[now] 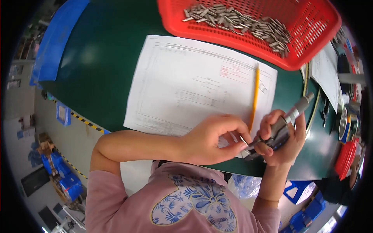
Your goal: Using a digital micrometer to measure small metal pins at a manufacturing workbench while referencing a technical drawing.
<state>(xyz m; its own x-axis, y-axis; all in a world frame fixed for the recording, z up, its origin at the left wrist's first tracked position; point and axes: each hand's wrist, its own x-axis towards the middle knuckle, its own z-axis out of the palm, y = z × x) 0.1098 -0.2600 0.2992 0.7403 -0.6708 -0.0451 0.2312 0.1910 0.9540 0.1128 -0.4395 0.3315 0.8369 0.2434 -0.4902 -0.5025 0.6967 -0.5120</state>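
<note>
My right hand is wrapped round a micrometer, its thimble pointing up and away to the right. My left hand pinches a small, flat, silvery metal piece between thumb and fingertips. This piece is at the measuring end of the micrometer, close to its jaws; whether it touches them I cannot tell. Beneath the hands lies a white sheet with a technical drawing and a red stamp. A yellow pencil rests on the sheet's right side, its near end by my left fingers.
A red perforated basket stands at the far side, with many similar metal pieces inside. The table top is dark green. Blue sheeting covers its far left edge. More papers and a red box are at the right.
</note>
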